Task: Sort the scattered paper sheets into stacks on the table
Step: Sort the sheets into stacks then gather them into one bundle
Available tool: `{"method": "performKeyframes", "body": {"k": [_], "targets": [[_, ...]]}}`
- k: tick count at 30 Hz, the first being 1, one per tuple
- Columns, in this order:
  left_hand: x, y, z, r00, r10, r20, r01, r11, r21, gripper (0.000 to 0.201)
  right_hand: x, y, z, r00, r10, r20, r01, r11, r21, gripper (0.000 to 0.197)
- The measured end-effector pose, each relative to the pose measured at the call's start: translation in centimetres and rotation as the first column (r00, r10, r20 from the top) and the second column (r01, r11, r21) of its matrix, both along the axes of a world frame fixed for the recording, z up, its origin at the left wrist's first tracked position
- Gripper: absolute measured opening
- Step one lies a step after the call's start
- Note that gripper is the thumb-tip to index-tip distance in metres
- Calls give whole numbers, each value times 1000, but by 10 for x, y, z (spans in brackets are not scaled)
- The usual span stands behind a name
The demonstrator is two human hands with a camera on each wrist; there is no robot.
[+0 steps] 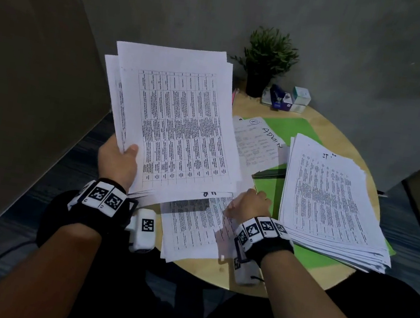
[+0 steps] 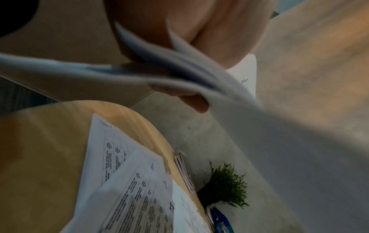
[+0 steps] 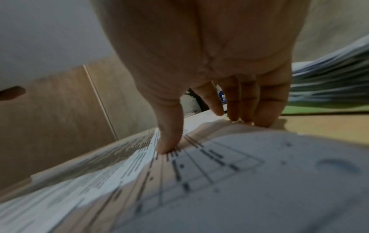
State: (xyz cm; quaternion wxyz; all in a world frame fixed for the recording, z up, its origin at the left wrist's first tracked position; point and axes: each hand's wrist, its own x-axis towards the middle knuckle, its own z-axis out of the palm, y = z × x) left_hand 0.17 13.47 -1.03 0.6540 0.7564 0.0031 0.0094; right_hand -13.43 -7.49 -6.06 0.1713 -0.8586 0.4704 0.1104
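— Sheets first: where are they?

— Left hand (image 1: 117, 162) grips a fanned bundle of printed sheets (image 1: 173, 123) by its lower left corner, thumb on top, lifted above the round wooden table (image 1: 222, 272). A smaller pile (image 1: 193, 227) lies under it at the near edge.

— And the other hand?

— Right hand (image 1: 249, 204) rests with straight fingers (image 3: 265, 110) and thumb pressing on that pile, gripping nothing. A thick stack (image 1: 333, 204) sits right, on green folders (image 1: 290, 127). Potted plant (image 1: 267, 58) behind.

Handwritten "ADMIN" is showing on a sheet (image 1: 257, 141) over the green folder (image 1: 290, 127); "IT" is heading the right-hand stack (image 1: 333, 201). Table print is staying illegible.
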Motion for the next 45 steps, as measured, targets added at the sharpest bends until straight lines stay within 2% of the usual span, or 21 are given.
{"method": "performKeyframes", "body": {"k": [3, 5, 9, 14, 18, 21, 25, 27, 30, 34, 37, 39, 45], "targets": [[-1, 0, 0, 1000, 4, -10, -5, 1000, -16, 31, 3, 0, -6, 997, -66, 29, 66, 998, 24, 69], [-2, -1, 0, 1000, 4, -14, -4, 1000, -10, 30, 5, -2, -5, 997, -71, 10, 70, 997, 44, 63], [-4, -3, -1, 999, -9, -35, 9, 1000, -1, 28, 6, -3, -8, 993, -89, 83, 80, 991, 105, 46], [-4, -1, 0, 999, -13, -43, 12, 1000, -21, 29, 3, -4, -11, 994, -98, 39, 100, 995, -29, 56], [-3, -1, -1, 998, -14, -59, 12, 999, -37, 27, 8, -3, -21, 991, -123, 52, 126, 991, -55, 39], [-5, -4, 0, 997, -30, -70, 27, 998, -53, 28, 5, -5, -17, 982, -158, 108, 153, 987, 50, 31], [-3, -3, -1, 994, -48, -93, 44, 998, -50, 31, -9, -15, 7, 965, -81, 249, 33, 982, 188, 20], [-1, 0, -3, 993, -52, -102, 48, 998, -34, 30, -18, -24, 25, 918, -53, 393, -36, 976, 215, 21], [-1, 1, -1, 990, -86, -112, 82, 996, -35, 28, -27, -40, 59, 802, -53, 594, -94, 972, 214, 27], [-4, -8, 6, 969, -203, -143, 194, 978, -78, 25, -30, -57, 101, 561, -163, 812, -176, 935, 310, 23], [-8, -18, 9, 941, -297, -163, 281, 953, -112, 25, -25, -58, 120, 392, -314, 865, -303, 844, 443, 25], [-12, -25, 12, 922, -350, -164, 330, 934, -136, 27, -20, -55, 125, 361, -403, 841, -376, 763, 526, 27], [-13, -25, 15, 861, -467, -200, 425, 878, -221, 31, -8, -48, 121, 376, -565, 735, -446, 584, 678, 29]]}}
